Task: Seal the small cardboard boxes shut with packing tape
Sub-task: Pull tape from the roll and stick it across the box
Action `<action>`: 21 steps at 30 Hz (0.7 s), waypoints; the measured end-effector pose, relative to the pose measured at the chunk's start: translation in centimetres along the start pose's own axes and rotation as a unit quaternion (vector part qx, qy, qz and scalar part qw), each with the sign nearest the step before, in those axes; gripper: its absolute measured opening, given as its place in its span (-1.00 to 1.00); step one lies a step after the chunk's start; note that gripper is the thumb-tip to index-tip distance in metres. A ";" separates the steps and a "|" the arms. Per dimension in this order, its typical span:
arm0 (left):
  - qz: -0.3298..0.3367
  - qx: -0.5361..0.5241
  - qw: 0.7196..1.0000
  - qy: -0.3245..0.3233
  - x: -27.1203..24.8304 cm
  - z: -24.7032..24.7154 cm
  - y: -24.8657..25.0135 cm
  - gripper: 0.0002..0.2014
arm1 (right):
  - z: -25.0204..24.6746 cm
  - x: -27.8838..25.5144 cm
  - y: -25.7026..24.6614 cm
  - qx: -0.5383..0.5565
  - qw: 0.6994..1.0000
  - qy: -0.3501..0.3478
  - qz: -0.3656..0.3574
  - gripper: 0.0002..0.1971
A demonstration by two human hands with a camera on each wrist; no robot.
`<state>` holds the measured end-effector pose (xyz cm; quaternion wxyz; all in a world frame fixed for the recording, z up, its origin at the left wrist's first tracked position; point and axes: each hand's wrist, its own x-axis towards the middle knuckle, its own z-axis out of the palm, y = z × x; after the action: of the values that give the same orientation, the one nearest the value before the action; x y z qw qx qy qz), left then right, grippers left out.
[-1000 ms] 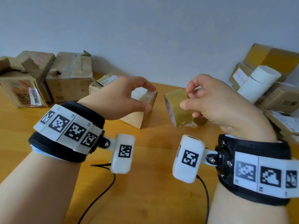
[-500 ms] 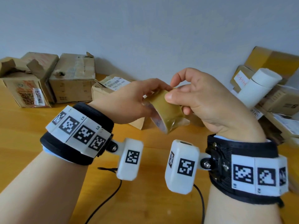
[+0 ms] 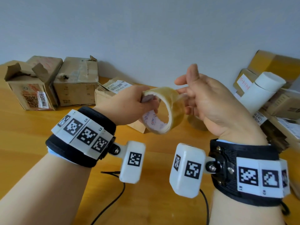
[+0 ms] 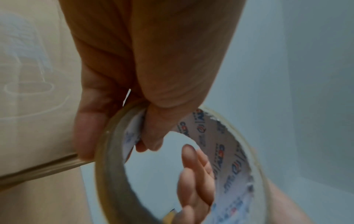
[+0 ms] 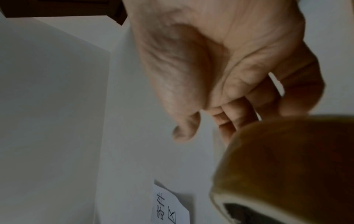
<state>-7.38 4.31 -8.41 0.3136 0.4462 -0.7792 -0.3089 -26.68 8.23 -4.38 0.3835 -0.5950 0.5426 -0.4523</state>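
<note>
Above the worktop, nearest the camera, both wrists carry black bands with white marker blocks. Left hand grips the roll of packing tape at its upper left rim: thumb hooked inside the printed core, fingers on the outer face, as the left wrist view shows. Roll is held in the air, tilted, open core facing the camera. Right hand sits just right of the roll, palm toward it, fingers loosely extended, grasping nothing; fingertips near or at the roll's outer face, contact cannot be told. Right wrist view shows the same relaxed palm with the roll below the fingers.

Behind the roll, a small cardboard box with a barcode label lies on the worktop, partly hidden by the left hand. Further left, against the wall, two worn cardboard boxes, one with torn open flaps. Far right: a stack of boxes and a white cylinder.
</note>
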 end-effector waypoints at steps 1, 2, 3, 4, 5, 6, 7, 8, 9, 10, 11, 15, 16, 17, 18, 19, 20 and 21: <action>-0.010 -0.018 1.000 0.006 0.0 0.0 0.0 -0.80 | -0.2 0.0 0.0 -0.017 1.000 -0.025 -0.005 -0.34; -0.022 -0.046 0.999 0.010 0.0 0.0 0.0 -0.78 | -0.3 -0.1 0.1 -0.039 0.998 -0.057 -0.009 -0.28; -0.034 -0.079 0.996 0.013 0.0 0.0 0.0 -0.76 | -0.3 -0.1 0.1 -0.055 0.995 -0.088 -0.012 -0.27; -0.045 -0.108 0.993 0.016 0.0 0.1 0.0 -0.76 | -0.3 -0.2 0.1 -0.058 0.992 -0.113 -0.010 -0.30; -0.056 -0.122 0.991 0.017 0.0 0.1 0.1 -0.76 | -0.3 -0.2 0.2 -0.048 0.991 -0.126 -0.010 -0.35; -0.064 -0.121 0.990 0.012 0.0 0.1 0.1 -0.76 | -0.3 -0.1 0.2 -0.031 0.991 -0.133 -0.012 -0.39; -0.068 -0.117 0.991 0.005 0.0 0.1 0.0 -0.78 | -0.3 -0.1 0.3 -0.015 0.991 -0.135 -0.016 -0.40; -0.071 -0.111 0.991 -0.004 0.0 -0.1 0.0 -0.81 | -0.3 -0.2 0.2 -0.001 0.991 -0.135 -0.019 -0.40; -0.074 -0.105 0.992 -0.012 0.0 -0.3 -0.2 -0.81 | -0.4 -0.1 0.3 0.008 0.991 -0.135 -0.023 -0.39; -0.074 -0.101 0.992 -0.016 0.0 -0.7 -0.2 -0.71 | -0.4 -0.2 0.2 0.009 0.990 -0.136 -0.026 -0.39; -0.065 -0.100 0.993 -0.018 -0.1 -1.1 -0.2 -0.57 | -0.4 -0.2 0.2 0.000 0.990 -0.135 -0.031 -0.40; 0.002 -0.130 0.991 -0.003 -0.9 -2.4 0.7 -0.34 | -0.1 -0.1 0.4 -0.062 0.991 -0.114 -0.029 -0.43; 0.018 -0.143 0.990 0.003 -1.0 -2.5 1.0 -0.41 | -0.1 0.0 0.4 -0.073 0.991 -0.110 -0.025 -0.41; 0.031 -0.150 0.988 0.009 -1.0 -2.4 1.2 -0.51 | 0.0 0.0 0.4 -0.084 0.990 -0.107 -0.022 -0.40; 0.044 -0.150 0.988 0.015 -1.1 -2.3 1.5 -0.61 | 0.1 -0.1 0.3 -0.093 0.990 -0.107 -0.018 -0.41; 0.055 -0.145 0.988 0.020 -1.1 -2.1 1.6 -0.70 | 0.1 -0.1 0.3 -0.101 0.989 -0.107 -0.015 -0.43; 0.064 -0.137 0.988 0.021 -1.1 -1.9 1.7 -0.75 | 0.1 -0.2 0.2 -0.108 0.988 -0.108 -0.011 -0.46; 0.072 -0.129 0.989 0.023 -1.0 -1.7 1.8 -0.78 | 0.1 -0.2 0.2 -0.117 0.987 -0.109 -0.007 -0.48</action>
<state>-6.54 5.60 -6.24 0.4076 0.3514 -0.7559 -0.3728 -26.62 8.41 -4.59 0.3650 -0.6853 0.5421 -0.3213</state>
